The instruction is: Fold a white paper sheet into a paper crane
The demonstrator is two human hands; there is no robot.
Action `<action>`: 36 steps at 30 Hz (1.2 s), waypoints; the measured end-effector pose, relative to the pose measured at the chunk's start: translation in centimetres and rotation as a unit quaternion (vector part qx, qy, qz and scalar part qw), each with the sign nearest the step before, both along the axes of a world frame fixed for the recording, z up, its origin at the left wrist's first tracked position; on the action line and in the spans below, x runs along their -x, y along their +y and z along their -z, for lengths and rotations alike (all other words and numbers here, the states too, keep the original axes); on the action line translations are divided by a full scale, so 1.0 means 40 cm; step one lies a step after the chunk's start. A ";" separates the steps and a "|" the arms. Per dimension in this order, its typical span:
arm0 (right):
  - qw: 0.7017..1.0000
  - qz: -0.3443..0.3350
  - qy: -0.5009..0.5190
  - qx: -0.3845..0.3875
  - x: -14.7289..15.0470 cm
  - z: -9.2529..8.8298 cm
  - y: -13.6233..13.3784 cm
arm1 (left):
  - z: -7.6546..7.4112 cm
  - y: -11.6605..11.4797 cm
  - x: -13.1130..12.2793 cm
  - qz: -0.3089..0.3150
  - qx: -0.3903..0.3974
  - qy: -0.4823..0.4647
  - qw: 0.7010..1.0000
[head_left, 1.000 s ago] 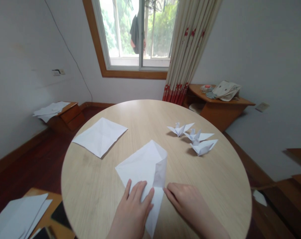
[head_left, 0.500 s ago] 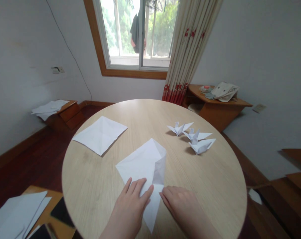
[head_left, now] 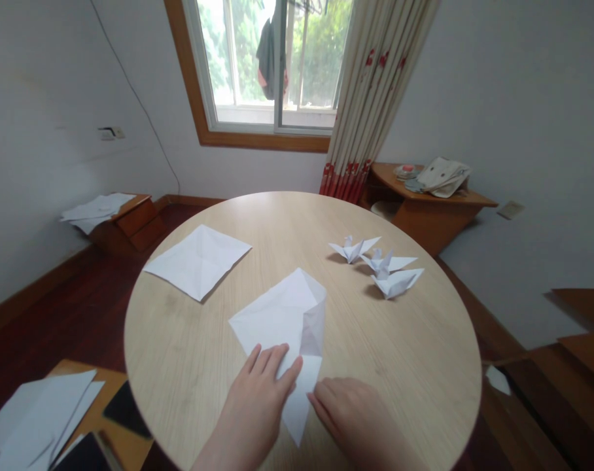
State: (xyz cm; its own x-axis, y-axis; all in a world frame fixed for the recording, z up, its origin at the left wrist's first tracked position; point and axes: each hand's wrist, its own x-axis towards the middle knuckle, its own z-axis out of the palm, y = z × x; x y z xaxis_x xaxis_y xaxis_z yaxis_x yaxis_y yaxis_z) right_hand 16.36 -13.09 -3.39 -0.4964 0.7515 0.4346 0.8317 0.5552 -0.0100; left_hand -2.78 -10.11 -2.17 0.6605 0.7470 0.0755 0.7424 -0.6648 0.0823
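Observation:
A white sheet of paper (head_left: 272, 320) lies partly folded near the front of the round table. Its right side is turned inward over the lower half, while the upper right part curls up loosely. My left hand (head_left: 258, 396) rests flat on the lower part of the sheet, fingers spread and thumb beside the folded flap. At the right folded edge, low down, is my right hand (head_left: 350, 409); its fingers are curled together, thumb and fingertip on the paper's edge. The palm side of both hands is hidden.
A creased square sheet (head_left: 199, 261) lies at the table's left. Several folded paper cranes (head_left: 398, 282) stand at the right. More papers (head_left: 36, 418) sit on a low wooden surface at lower left. The wooden round table (head_left: 179, 366) has a curved edge.
My right hand has slid down along the folded edge, toward the sheet's lower point. My left hand stays in place on the paper. The view has tilted slightly.

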 end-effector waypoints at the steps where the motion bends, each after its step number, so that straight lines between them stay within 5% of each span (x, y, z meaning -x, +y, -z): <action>1: 1.000 -0.004 0.004 -0.002 0.003 0.002 -0.004 | -0.002 0.000 0.000 0.000 -0.002 0.000 1.000; 36: 0.994 -0.077 0.063 0.054 0.034 0.013 -0.073 | -0.017 -0.001 0.002 -0.010 0.029 -0.026 0.999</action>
